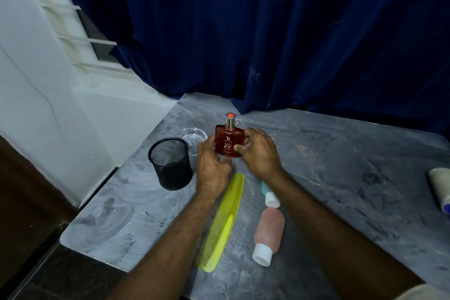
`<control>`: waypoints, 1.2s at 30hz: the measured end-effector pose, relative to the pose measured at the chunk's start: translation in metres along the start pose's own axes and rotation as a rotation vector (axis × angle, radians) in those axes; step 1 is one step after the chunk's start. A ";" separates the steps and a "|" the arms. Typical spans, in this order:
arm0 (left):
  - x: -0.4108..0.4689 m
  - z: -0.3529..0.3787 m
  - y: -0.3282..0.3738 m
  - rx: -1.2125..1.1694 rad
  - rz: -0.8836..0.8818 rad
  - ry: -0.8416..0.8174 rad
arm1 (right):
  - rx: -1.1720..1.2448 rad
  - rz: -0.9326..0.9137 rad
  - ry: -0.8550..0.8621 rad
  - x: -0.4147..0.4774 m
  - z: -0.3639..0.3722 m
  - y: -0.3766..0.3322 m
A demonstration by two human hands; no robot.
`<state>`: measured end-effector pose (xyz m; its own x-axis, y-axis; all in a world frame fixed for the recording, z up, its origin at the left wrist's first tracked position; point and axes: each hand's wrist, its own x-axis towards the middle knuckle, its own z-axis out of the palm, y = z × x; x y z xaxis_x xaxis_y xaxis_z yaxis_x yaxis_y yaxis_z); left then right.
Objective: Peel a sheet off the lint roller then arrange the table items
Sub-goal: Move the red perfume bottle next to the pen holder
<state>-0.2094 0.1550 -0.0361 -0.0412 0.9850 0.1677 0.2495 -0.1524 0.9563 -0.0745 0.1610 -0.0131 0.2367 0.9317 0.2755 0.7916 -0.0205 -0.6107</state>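
A red perfume bottle [227,139] with a silver and red sprayer stands upright at the middle of the grey table [341,165]. My left hand [211,165] grips its lower left side and my right hand [260,151] grips its right side. The lint roller [441,190] lies at the far right edge, partly cut off by the frame. A yellow-green comb [222,221] lies under my left forearm. A pink bottle [269,231] with a white cap lies beside the comb. A teal bottle [269,193] with a white cap is mostly hidden by my right wrist.
A black mesh cup [170,163] stands left of the perfume. A clear glass dish [192,137] sits behind the cup. Dark blue curtains [267,31] hang along the table's far edge. A white wall [36,105] and a window are at the left.
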 end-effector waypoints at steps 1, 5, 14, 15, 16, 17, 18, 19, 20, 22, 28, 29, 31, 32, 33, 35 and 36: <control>-0.001 0.000 0.000 0.003 0.008 0.014 | 0.000 -0.001 -0.001 0.000 0.000 0.000; -0.001 -0.001 0.002 -0.004 0.007 -0.009 | -0.002 0.003 -0.002 0.000 0.000 -0.002; -0.006 -0.005 0.009 0.038 -0.006 -0.004 | 0.006 0.008 -0.007 -0.001 0.000 -0.002; -0.007 -0.005 0.009 0.041 -0.005 -0.009 | 0.006 0.007 -0.005 -0.001 0.000 -0.002; -0.007 -0.004 0.009 0.044 -0.004 -0.005 | 0.007 0.007 -0.004 -0.001 0.000 -0.002; -0.008 -0.004 0.009 0.048 -0.003 0.004 | 0.009 0.008 -0.004 -0.001 0.000 -0.002; -0.008 -0.003 0.009 0.053 -0.002 0.011 | 0.012 0.009 -0.004 -0.001 0.000 -0.003; -0.008 -0.003 0.009 0.056 -0.005 0.014 | 0.014 0.010 -0.004 -0.002 0.000 -0.003; -0.008 -0.003 0.008 0.054 -0.011 0.011 | 0.017 0.011 -0.005 -0.002 -0.001 -0.003; -0.008 -0.004 0.007 0.042 -0.018 -0.009 | 0.019 0.008 -0.006 -0.002 0.000 -0.003; -0.013 -0.005 0.009 0.047 -0.002 0.015 | 0.031 0.005 -0.001 -0.005 -0.001 -0.004; -0.014 -0.005 0.010 0.044 -0.004 0.008 | 0.037 0.006 -0.004 -0.005 -0.002 -0.004; -0.015 -0.006 0.011 0.028 -0.007 0.004 | 0.065 0.023 -0.022 -0.006 -0.006 -0.005; -0.016 -0.006 0.012 0.026 -0.005 0.005 | 0.088 0.045 -0.034 -0.006 -0.009 -0.004; -0.017 -0.006 0.013 0.028 -0.009 0.005 | 0.102 0.066 -0.043 -0.006 -0.014 -0.003; -0.024 -0.010 0.015 0.036 -0.027 0.002 | 0.078 0.091 -0.041 -0.005 -0.026 0.001; -0.030 -0.012 0.016 0.031 -0.040 -0.012 | 0.050 0.097 -0.038 -0.005 -0.032 0.003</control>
<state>-0.2162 0.1218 -0.0230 -0.0398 0.9912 0.1261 0.2775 -0.1103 0.9544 -0.0552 0.1449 0.0071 0.2890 0.9392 0.1855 0.7364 -0.0943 -0.6700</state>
